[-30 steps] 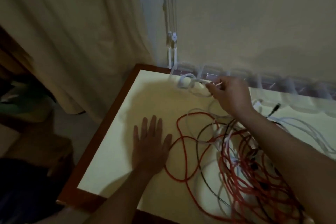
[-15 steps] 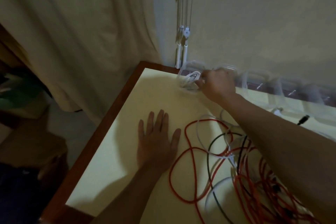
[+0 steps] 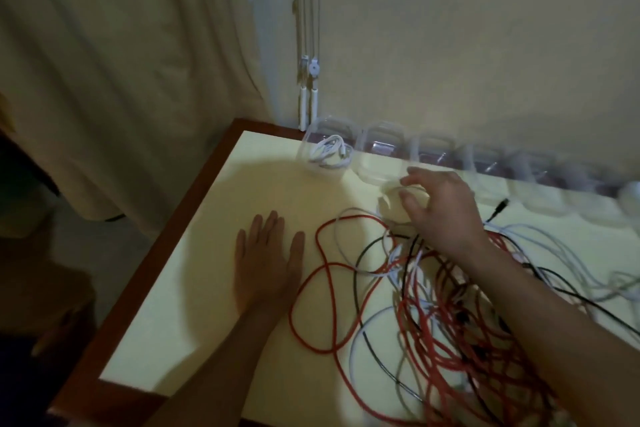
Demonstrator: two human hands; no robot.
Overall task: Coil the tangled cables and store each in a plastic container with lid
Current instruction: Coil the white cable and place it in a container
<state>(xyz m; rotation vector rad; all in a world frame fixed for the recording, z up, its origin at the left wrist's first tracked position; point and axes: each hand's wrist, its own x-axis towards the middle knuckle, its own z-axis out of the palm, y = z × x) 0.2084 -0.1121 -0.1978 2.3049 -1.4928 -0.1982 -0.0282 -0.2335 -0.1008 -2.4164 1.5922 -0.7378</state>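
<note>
Head view: your left hand (image 3: 266, 267) lies flat on the table (image 3: 204, 274), fingers together; your right hand (image 3: 446, 211) curls over a clear lid (image 3: 389, 201), grip unclear.

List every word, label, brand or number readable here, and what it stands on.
None can be read. The clear plastic containers, the tangled red, white and black cables and the cream-topped table show no label or print; small marks would be lost in the blur.

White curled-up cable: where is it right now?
In the head view, the white coiled cable lies inside the leftmost clear container, at the table's far left corner beside the wall.
</note>
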